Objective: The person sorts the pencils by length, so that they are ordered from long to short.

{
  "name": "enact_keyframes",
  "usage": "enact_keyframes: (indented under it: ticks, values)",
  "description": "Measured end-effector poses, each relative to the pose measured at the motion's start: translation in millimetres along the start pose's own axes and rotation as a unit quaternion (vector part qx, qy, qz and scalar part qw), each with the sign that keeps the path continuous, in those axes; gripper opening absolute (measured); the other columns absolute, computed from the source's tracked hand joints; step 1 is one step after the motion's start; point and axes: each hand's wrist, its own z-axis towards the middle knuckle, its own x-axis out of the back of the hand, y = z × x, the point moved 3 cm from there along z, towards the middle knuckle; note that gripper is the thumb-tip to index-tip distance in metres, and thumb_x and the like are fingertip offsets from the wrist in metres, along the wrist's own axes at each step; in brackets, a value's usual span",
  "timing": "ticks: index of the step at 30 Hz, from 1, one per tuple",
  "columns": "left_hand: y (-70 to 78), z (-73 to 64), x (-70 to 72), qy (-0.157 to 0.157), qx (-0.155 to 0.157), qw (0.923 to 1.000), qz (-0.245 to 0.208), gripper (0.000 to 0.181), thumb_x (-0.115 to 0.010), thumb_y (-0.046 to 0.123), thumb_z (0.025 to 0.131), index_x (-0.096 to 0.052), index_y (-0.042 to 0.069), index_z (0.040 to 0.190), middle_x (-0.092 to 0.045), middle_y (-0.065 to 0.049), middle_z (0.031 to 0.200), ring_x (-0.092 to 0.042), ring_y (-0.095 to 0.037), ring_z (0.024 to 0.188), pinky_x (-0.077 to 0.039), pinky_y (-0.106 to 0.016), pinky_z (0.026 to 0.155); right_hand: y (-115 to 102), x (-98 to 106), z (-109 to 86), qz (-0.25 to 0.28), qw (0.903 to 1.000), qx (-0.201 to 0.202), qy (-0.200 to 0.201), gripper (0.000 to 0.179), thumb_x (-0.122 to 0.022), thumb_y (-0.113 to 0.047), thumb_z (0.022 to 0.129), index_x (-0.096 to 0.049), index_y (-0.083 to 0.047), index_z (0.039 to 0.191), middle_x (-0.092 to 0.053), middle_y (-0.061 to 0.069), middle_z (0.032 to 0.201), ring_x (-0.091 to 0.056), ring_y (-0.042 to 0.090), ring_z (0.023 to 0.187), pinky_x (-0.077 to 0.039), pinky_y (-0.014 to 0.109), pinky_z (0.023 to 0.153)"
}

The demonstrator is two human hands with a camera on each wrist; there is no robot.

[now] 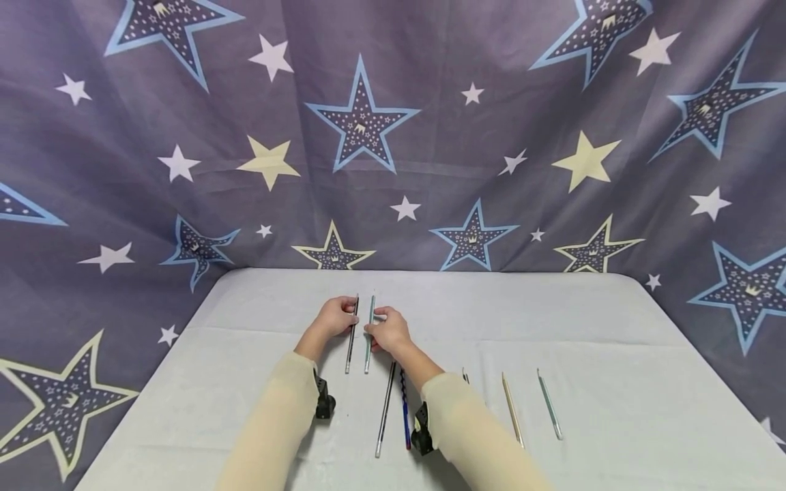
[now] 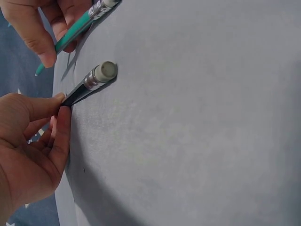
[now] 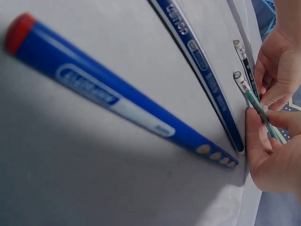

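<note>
Toward the back of the table, my left hand point(image 1: 334, 317) pinches a dark pencil point(image 1: 352, 346) between thumb and fingers. Its white eraser end points toward me and looks to rest on the cloth in the left wrist view. Close to its right, my right hand point(image 1: 389, 330) pinches a teal pencil point(image 1: 368, 354), eraser end also toward me. The two pencils stand nearly parallel, a small gap apart. Nearer me lie a dark striped pencil point(image 1: 385, 412) and a blue pencil point(image 3: 117, 101) with a red end and yellow spots, both under the right wrist.
Right of my right forearm lie a gold pencil point(image 1: 512, 409) and a pale green pencil point(image 1: 549, 404). Another pencil tip point(image 1: 465, 375) shows past the sleeve, the rest hidden. White cloth covers the table point(image 1: 245, 300). A star-patterned curtain point(image 1: 393, 191) hangs behind it.
</note>
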Motion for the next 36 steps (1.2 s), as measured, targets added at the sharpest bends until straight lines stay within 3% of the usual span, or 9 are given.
enact_keyframes:
  ticks: [23,32,36]
  values:
    - [-0.9,-0.5,0.0,0.007,-0.002,1.0,0.003,0.051,-0.062,0.001,0.084,-0.049,0.002,0.133,-0.057,-0.013,0.109,-0.054,-0.016,0.085,-0.053,-0.021,0.062,1.6,-5.3,2.3,-0.085,0.9959,0.024,0.021,0.046,-0.067,-0.015,0.085,-0.053,-0.008,0.128,-0.061,0.001,0.062,-0.053,0.007,0.041,-0.047,0.019,0.043]
    - [-0.2,1.1,-0.3,0.008,-0.003,0.9999,0.006,0.05,-0.062,0.001,0.084,-0.049,0.002,0.133,-0.057,-0.013,0.109,-0.054,-0.016,0.085,-0.053,-0.021,0.061,1.1,-6.0,2.1,-0.11,0.993,0.031,0.029,0.045,-0.066,-0.017,0.086,-0.053,-0.009,0.128,-0.066,0.002,0.072,-0.056,0.008,0.045,-0.047,0.018,0.044]
    - [-0.1,1.0,-1.0,0.009,-0.007,0.9999,0.003,0.05,-0.062,0.002,0.084,-0.05,0.002,0.133,-0.057,-0.012,0.108,-0.053,-0.016,0.084,-0.052,-0.021,0.06,0.5,-5.4,0.9,-0.126,0.9907,0.04,0.031,0.044,-0.066,-0.018,0.086,-0.054,-0.009,0.128,-0.066,0.001,0.068,-0.055,0.007,0.044,-0.043,0.018,0.044]
